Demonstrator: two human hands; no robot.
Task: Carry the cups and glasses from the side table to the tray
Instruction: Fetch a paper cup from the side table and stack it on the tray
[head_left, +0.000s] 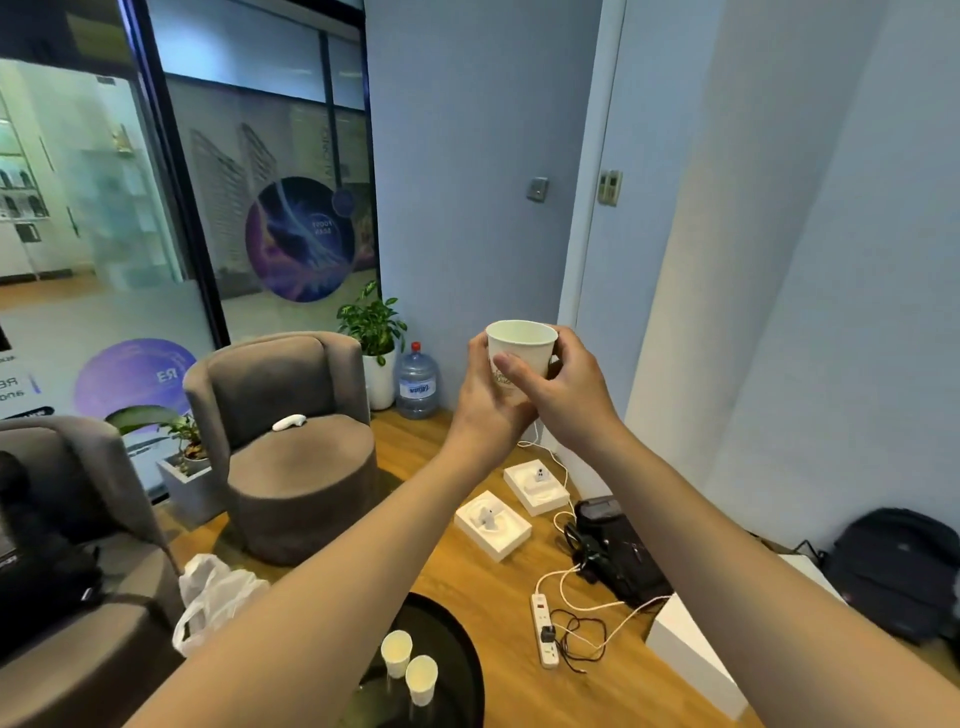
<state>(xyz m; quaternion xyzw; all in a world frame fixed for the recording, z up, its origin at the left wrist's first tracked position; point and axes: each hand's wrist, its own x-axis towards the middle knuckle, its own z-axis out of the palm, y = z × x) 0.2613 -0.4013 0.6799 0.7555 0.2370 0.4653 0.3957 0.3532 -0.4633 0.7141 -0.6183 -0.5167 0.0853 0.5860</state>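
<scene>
Two hands, the left hand (485, 395) and right hand (563, 392), are clasped around a white paper cup (519, 345); it is best being kept upright, while two more paper cups (409, 662) are standing far below them.

We see matt paper cup (521, 345), glossy black round table (457, 654), smooth wood floor (498, 587), soft grey cloth armchair (291, 441).

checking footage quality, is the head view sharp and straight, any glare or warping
Head view: wide-angle warping bows the wall edges and forearms; the paper cup held by the left hand and right hand is fairly sharp; glass wall shows hazy reflections; corners look soft.
</scene>
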